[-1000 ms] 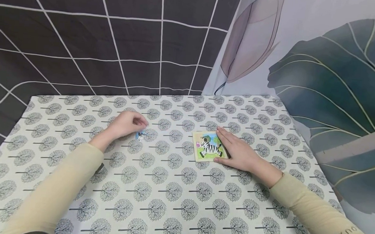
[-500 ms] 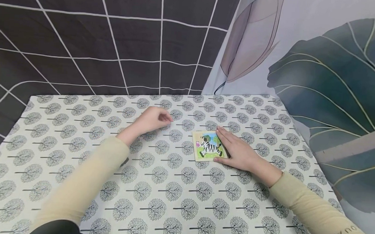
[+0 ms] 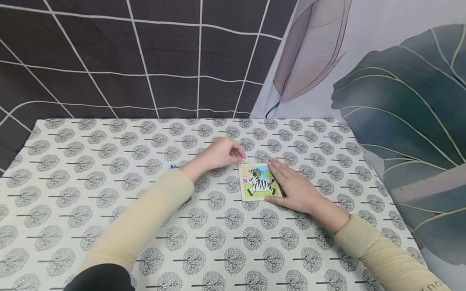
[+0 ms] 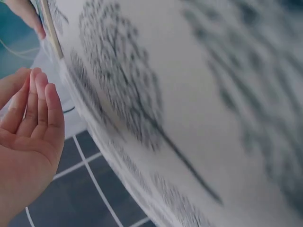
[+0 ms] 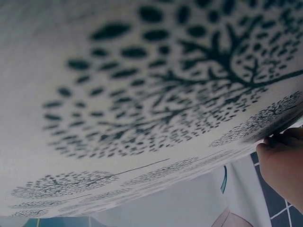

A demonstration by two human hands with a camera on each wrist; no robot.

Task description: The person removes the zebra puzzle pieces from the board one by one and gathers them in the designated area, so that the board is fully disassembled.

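Note:
A square zebra jigsaw puzzle (image 3: 259, 185) with a pale frame lies flat on the table. My right hand (image 3: 298, 192) holds it at the right side, thumb at the near edge and fingers toward the far edge. Just beyond its far left corner hovers my left hand (image 3: 221, 153), fingers loosely bent. The left wrist view shows that hand (image 4: 31, 127) with thumb and fingertips close together and nothing visible between them. A small blue puzzle piece (image 3: 173, 165) lies on the cloth, partly hidden behind my left forearm. In the right wrist view, only part of my right hand (image 5: 284, 163) shows.
A white cloth with a tree print (image 3: 211, 254) covers the table. Behind it hangs a dark curtain with white grid lines (image 3: 163, 49). A leaf-patterned hanging (image 3: 413, 106) borders the right side.
My left hand has moved right, from beside the blue puzzle piece to near the puzzle's far left corner. The piece stays on the cloth. My right hand and the puzzle have not moved.

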